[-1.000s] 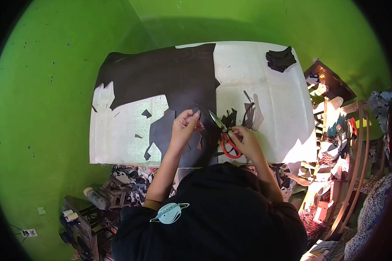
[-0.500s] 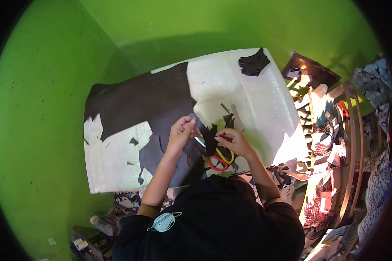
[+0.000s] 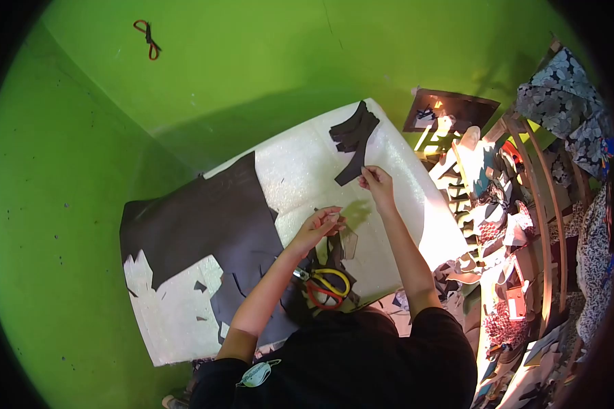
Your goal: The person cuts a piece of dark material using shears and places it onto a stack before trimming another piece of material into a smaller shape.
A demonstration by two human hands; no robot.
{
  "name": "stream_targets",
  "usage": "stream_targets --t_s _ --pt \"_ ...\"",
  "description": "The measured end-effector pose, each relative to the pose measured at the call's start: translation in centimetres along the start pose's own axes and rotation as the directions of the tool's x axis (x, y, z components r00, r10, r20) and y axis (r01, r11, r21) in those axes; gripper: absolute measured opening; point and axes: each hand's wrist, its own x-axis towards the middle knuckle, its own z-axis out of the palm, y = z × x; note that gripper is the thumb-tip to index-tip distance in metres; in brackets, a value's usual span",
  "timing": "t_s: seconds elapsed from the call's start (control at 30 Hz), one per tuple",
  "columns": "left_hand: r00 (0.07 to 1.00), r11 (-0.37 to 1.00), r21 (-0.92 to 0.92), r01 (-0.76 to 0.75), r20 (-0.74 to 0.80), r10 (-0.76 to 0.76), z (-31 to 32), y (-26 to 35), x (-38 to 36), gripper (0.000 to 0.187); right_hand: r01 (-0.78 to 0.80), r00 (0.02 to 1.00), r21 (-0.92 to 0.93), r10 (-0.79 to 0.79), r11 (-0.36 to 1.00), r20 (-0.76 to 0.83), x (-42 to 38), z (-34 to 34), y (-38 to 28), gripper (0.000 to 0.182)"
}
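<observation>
My right hand (image 3: 378,184) pinches the lower end of a cut black sheet piece (image 3: 353,170), whose upper end reaches the stack of similar black pieces (image 3: 351,131) at the table's far end. Over the middle of the table, my left hand (image 3: 318,228) has its fingers drawn together; what is in them, if anything, is too small to make out. Below it lie scissors (image 3: 327,286) with one yellow and one red-orange handle, close to my body. Dark scraps (image 3: 333,255) and a pale flat shape (image 3: 348,244) lie beside the scissors.
A large dark sheet (image 3: 198,225) with cut-out edges covers the left of the white table (image 3: 307,157). Green walls (image 3: 252,61) stand behind and left. On the right, a wooden rack (image 3: 535,225) stands amid heaped fabric scraps (image 3: 501,327).
My right hand has carried the black piece away from the scissors to the far stack. My left hand has let go of that piece and moved right. The camera view has shifted.
</observation>
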Motion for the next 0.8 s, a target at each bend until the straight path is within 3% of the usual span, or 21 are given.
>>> stream_targets --t_s 0.17,0.23,0.3,0.43,0.5,0.6,0.8 --pt "0.998 1.000 0.000 -0.029 0.062 0.029 -0.5 0.9 2.8 0.046 0.085 0.995 -0.017 -0.086 0.996 -0.056 7.2 0.6 -1.6 0.019" --pt "1.000 1.000 -0.024 -0.013 -0.011 0.012 0.1 1.9 3.1 0.044 0.111 0.990 -0.012 -0.111 0.994 -0.086 9.4 0.9 -2.1 0.022" --pt "0.999 0.999 -0.036 -0.012 -0.033 0.011 0.2 2.0 3.5 0.046 -0.072 0.988 -0.118 0.054 0.990 -0.146 10.9 1.0 -1.6 0.027" --pt "0.997 0.998 -0.066 -0.014 -0.083 0.009 -0.2 1.1 3.2 0.049 -0.153 0.965 -0.238 0.094 0.959 -0.244 9.1 0.8 0.2 0.031" --pt "0.994 0.995 -0.091 -0.028 -0.104 0.019 -0.8 0.1 2.8 0.048 -0.266 0.956 -0.135 0.244 0.954 -0.162 6.0 1.2 0.6 0.029" --pt "0.986 0.993 -0.117 -0.011 -0.168 -0.009 -1.4 -1.2 1.6 0.045 -0.278 0.957 -0.031 0.275 0.960 -0.091 2.0 2.4 1.6 0.029" --pt "0.923 0.984 -0.175 -0.043 -0.383 -0.028 -2.9 -3.9 -2.9 0.042 -0.316 0.940 -0.043 0.319 0.948 0.120 -4.8 5.2 3.6 0.025"
